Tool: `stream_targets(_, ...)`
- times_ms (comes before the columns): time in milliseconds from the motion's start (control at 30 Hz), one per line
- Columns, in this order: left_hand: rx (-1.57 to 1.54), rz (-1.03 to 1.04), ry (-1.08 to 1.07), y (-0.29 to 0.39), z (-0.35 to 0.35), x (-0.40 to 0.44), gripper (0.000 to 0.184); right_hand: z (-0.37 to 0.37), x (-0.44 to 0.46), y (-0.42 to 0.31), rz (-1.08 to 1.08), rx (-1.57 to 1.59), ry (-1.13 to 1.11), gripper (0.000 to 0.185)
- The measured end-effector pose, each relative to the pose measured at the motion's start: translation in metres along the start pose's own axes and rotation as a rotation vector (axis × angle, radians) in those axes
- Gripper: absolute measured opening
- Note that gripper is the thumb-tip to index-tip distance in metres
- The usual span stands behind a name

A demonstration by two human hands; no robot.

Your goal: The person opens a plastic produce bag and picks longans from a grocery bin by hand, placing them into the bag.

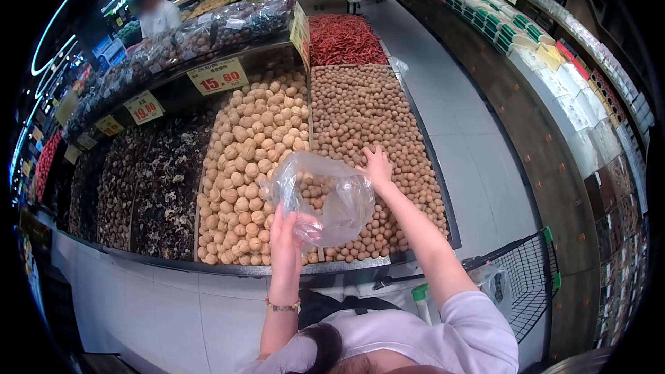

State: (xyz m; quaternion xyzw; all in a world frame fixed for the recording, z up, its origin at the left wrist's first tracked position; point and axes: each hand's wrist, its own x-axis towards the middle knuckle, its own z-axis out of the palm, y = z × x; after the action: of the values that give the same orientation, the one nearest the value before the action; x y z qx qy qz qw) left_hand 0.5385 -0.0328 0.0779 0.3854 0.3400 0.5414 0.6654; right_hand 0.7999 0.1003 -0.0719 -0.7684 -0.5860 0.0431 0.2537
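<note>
Head camera view: the left hand (285, 227) grips a clear plastic bag (350, 209); the right hand (377, 168), fingers spread open, touches small brown balls (360, 107) (larger pale walnuts (253, 149) alongside).

"Bins, left to right?"
"Fungus (170, 180), walnuts (242, 173), nuts (367, 107). Chillies (343, 38) adjoin nuts, far end."
"Bag (346, 211)?"
"Above the near part, across walnuts and nuts."
"Far side of walnuts?"
"Raised shelf (267, 54); packets (187, 38) on top, signs (218, 76) along front."
"Right?"
"Aisle (457, 107), then rack (554, 125). Cart (532, 280) near right, beyond nuts' near corner."
</note>
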Motion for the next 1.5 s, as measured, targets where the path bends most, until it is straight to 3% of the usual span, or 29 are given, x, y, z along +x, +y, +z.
stream_targets(400, 0.001, 0.018, 0.004, 0.004, 0.007, 0.000, 0.035, 0.006, 0.005, 0.011, -0.186, 0.162, 0.130, 0.023)
stream_targets(700, -0.016, 0.018, 0.011, 0.002, 0.005, 0.004, 0.034, -0.013, 0.005, -0.008, -0.091, 0.377, 0.175, 0.011)
stream_targets(900, -0.017, 0.008, 0.007, 0.004, 0.007, 0.006, 0.033, -0.019, 0.012, -0.008, -0.184, 0.477, 0.351, 0.011)
stream_targets(1000, -0.020, 0.011, 0.009, 0.004, 0.009, 0.009, 0.033, -0.026, 0.022, -0.009, 0.010, 0.999, 0.129, 0.010)
stream_targets(1133, -0.028, 0.004, -0.008, 0.005, 0.015, 0.013, 0.032, -0.120, 0.009, -0.053, 0.188, 1.219, -0.113, 0.009)
stream_targets(1367, -0.028, -0.021, -0.041, 0.003, 0.020, 0.023, 0.031, -0.191, -0.009, -0.092, 0.017, 1.367, -0.464, 0.013)
stream_targets(1400, -0.038, -0.033, -0.092, 0.004, 0.019, 0.025, 0.041, -0.194, -0.014, -0.099, -0.004, 1.383, -0.526, 0.013)
stream_targets(1500, -0.067, -0.036, -0.089, 0.007, 0.024, 0.024, 0.041, -0.185, -0.026, -0.114, -0.114, 1.308, -0.760, 0.014)
